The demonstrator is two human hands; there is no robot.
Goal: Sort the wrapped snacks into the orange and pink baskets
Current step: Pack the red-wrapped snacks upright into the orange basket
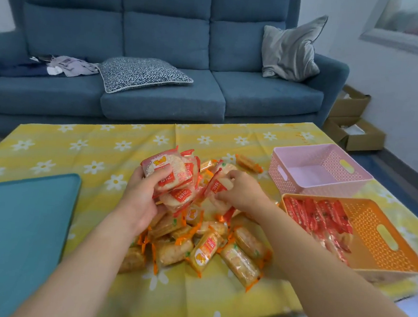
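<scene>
1. done so far: a row of red-wrapped snacks (318, 217) lying in the orange basket (373, 221), near right, filling its left part.
2. nothing visible yet in the pink basket (284, 176), far right, just beyond the orange one.
3. grips with the left hand (145, 193) a fanned stack of round crackers (171, 178) in red-and-white wrappers, thumb on top, fingers curled underneath, raised above the table's middle.
4. pinches with the right hand (240, 191) one more round cracker packet (222, 184) just right of the stack, fingertips closed on it; reads as gathering this kind by the handful.
5. left to sort: a heap of long orange-wrapped snacks (208, 243) on the yellow tablecloth (78, 148), centre, beneath and nearer than both hands, plus one stray packet (248, 164) farther off toward the pink basket.
6. probably around a third of the way: one kind binned, one kind in hand but not dropped, one kind untouched; cannot tell which basket suits the round crackers.
</scene>
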